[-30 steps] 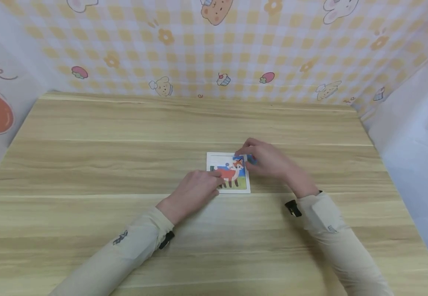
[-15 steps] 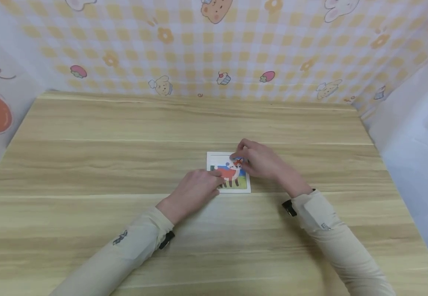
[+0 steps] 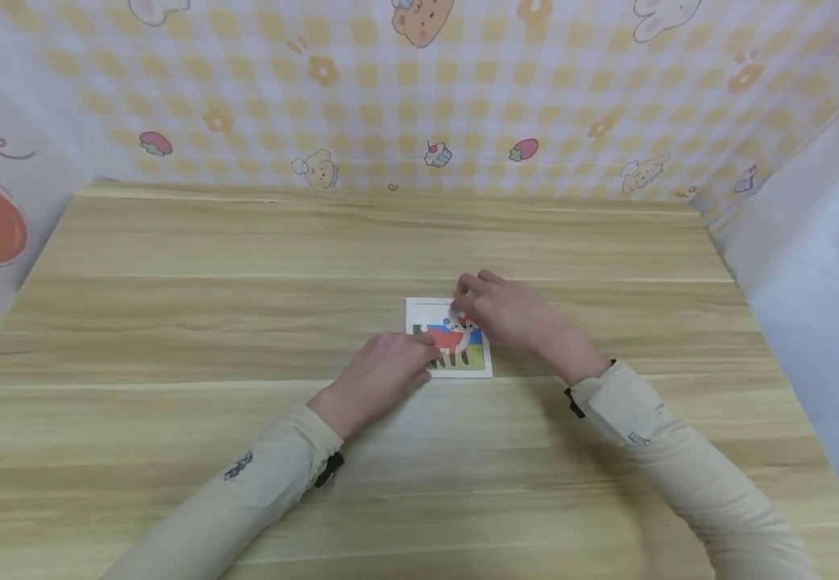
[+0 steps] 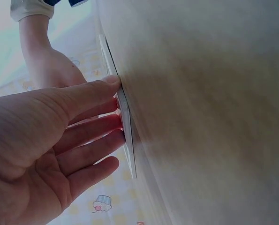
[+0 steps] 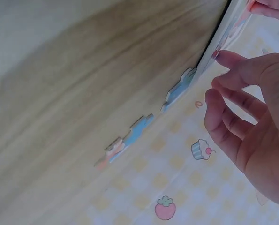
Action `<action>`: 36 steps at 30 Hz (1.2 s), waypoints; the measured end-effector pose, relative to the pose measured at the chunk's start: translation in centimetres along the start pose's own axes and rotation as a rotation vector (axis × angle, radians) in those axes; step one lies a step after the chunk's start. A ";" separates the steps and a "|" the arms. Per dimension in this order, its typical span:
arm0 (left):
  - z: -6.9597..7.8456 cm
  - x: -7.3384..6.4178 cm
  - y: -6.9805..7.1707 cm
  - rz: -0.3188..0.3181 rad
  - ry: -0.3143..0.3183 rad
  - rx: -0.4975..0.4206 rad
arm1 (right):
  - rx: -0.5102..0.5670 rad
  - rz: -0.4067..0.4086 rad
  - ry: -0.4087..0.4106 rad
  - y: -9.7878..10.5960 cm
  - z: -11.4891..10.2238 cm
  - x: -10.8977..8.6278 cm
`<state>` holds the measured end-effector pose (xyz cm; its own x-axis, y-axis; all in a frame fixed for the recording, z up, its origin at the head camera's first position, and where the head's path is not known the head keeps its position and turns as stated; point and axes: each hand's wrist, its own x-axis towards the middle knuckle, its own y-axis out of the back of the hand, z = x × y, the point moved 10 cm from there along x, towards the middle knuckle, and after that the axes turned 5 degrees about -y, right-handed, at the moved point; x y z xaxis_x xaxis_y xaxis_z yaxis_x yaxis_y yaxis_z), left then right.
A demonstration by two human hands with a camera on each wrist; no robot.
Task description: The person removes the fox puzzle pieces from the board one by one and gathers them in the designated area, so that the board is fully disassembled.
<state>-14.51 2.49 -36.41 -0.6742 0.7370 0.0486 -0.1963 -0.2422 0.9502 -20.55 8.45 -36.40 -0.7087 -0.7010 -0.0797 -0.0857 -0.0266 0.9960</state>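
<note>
A jigsaw puzzle [image 3: 455, 374] with a white border and an orange fox picture lies flat on the table in the head view. White shows along its upper left part. Over its lower left part rests my left hand [image 3: 383, 370]; the left wrist view shows the thumb against the near edge of the board [image 4: 131, 159] and fairly straight fingers touching it. At the upper right corner is my right hand [image 3: 509, 314], its bent fingers hiding that part. In the right wrist view a fingertip [image 5: 219, 55] touches the puzzle, and I see no piece held between the fingers.
Loose puzzle pieces lie just beyond the board in the right wrist view: a blue one [image 5: 179, 89] close to it, and a blue and orange one [image 5: 132, 136] farther off. A yellow checked cloth [image 3: 383, 105] hangs behind the wooden table [image 3: 245, 258].
My right hand has moved slightly left over the puzzle's upper right corner, covering more of the fox's head. The left hand and board have stayed in place.
</note>
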 end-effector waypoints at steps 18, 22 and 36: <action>-0.3 0.1 -0.6 -0.040 0.053 -0.031 | 0.007 -0.068 0.008 -1.3 0.1 1.1; -0.3 0.1 -0.5 -0.043 0.057 -0.030 | 0.142 -0.031 -0.048 -0.7 0.9 0.7; -0.2 0.2 -0.2 -0.022 0.023 0.001 | 0.353 -0.021 -0.312 -0.5 3.4 -1.2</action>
<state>-14.72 2.53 -36.66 -0.6856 0.7277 0.0205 -0.2110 -0.2256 0.9511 -22.05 11.76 -36.91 -0.8760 -0.4542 -0.1622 -0.2970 0.2431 0.9234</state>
